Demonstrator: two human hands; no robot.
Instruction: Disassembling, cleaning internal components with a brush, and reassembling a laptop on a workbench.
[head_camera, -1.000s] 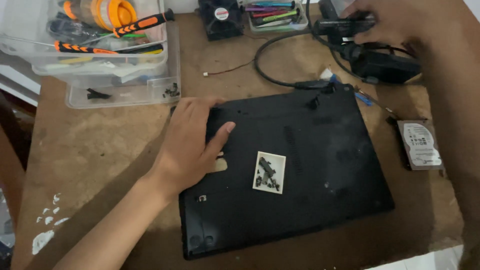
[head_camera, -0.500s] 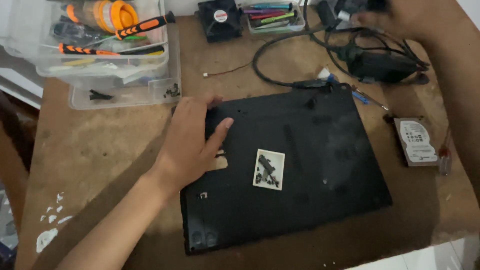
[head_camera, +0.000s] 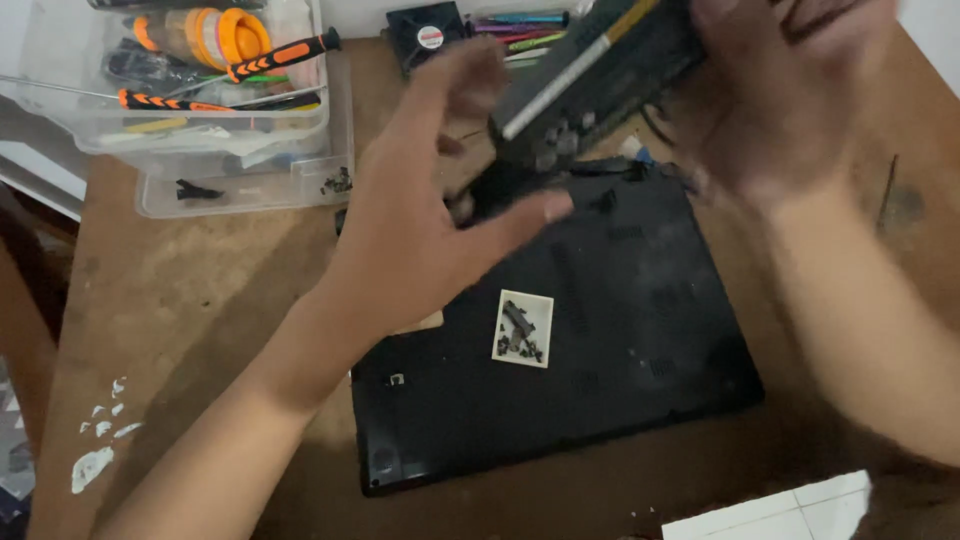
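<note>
Upturned black laptop (head_camera: 600, 340) flat on the worn brown wooden table (head_camera: 190, 320), a small white paper square with tiny dark screws (head_camera: 523, 328) lying on its base. Long black battery pack with a pale stripe (head_camera: 590, 75) held above the laptop's far edge, gripped at its right end by the right hand (head_camera: 790, 90) (blurred, fingers closed around it). Left hand (head_camera: 430, 230) beside the pack's near end, fingers spread open, touching or not unclear. Clear plastic boxes with orange-handled screwdrivers (head_camera: 220, 100) at far left

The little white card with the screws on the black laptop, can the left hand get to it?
Probably yes. The left hand hovers open just above the laptop, and the white card lies uncovered right below it, with nothing between them.
</note>
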